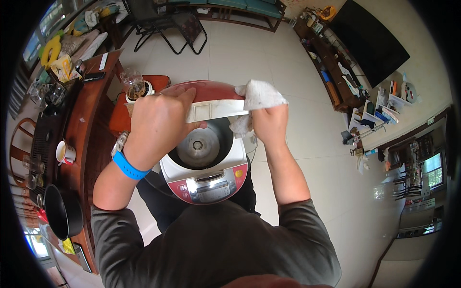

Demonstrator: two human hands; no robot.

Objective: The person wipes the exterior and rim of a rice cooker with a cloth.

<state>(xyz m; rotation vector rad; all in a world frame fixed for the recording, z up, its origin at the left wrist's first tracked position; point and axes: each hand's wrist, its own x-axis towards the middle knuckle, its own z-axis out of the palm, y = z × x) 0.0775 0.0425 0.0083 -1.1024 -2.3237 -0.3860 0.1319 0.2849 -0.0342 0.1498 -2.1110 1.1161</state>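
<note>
A red and white rice cooker stands in front of me, its inside bare down to the metal heating plate. The red lid is raised above the cavity. My left hand grips the lid's left part, thumb at the lower edge and fingers on top. With my right hand I hold a whitish cloth against the lid's right end; part of the cloth hangs below the rim. The fingers of that hand are mostly hidden.
At the left, a wooden table bears a black inner pot, a mug and glassware. Beyond the cooker, a glass jar stands on a red stool. A folding chair is farther off.
</note>
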